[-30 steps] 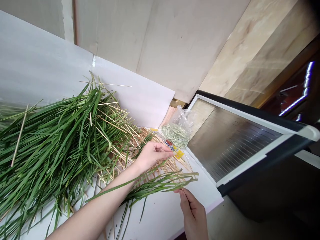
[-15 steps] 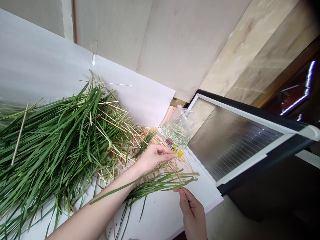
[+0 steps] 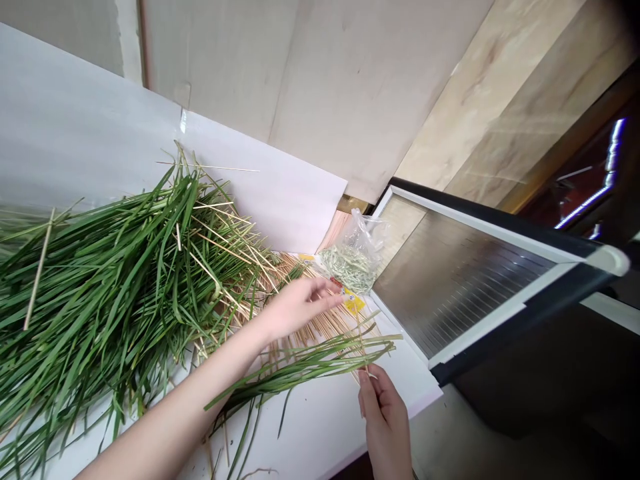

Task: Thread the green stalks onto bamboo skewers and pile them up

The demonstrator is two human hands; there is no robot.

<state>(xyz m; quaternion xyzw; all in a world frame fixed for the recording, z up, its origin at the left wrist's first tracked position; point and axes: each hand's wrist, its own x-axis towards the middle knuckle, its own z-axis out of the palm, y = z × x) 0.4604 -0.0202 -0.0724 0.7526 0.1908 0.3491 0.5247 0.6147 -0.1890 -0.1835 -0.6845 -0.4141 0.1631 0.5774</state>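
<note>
My right hand (image 3: 383, 407), near the front edge of the white table, pinches the lower end of a thin wooden skewer (image 3: 361, 337). Several green leaf stalks (image 3: 305, 363) are threaded on that skewer and stretch left, passing by my left forearm. My left hand (image 3: 303, 305) is off the skewer, up and to the left of it, with fingers apart and nothing visible in them. Beneath and behind it many loose skewers (image 3: 320, 325) lie on the table. A large heap of long green leaves (image 3: 120, 287) fills the left side.
A clear plastic bag (image 3: 353, 260) of pale green pieces stands behind the skewers, beside a yellow packet (image 3: 354, 301). White boards (image 3: 260, 180) line the back. A framed glass panel (image 3: 465, 267) with dark edges rises at the right.
My left hand has let go near the skewer's top and moved slightly left, its fingers opening. The leaf stalks have shifted a little, and the view has moved slightly.
</note>
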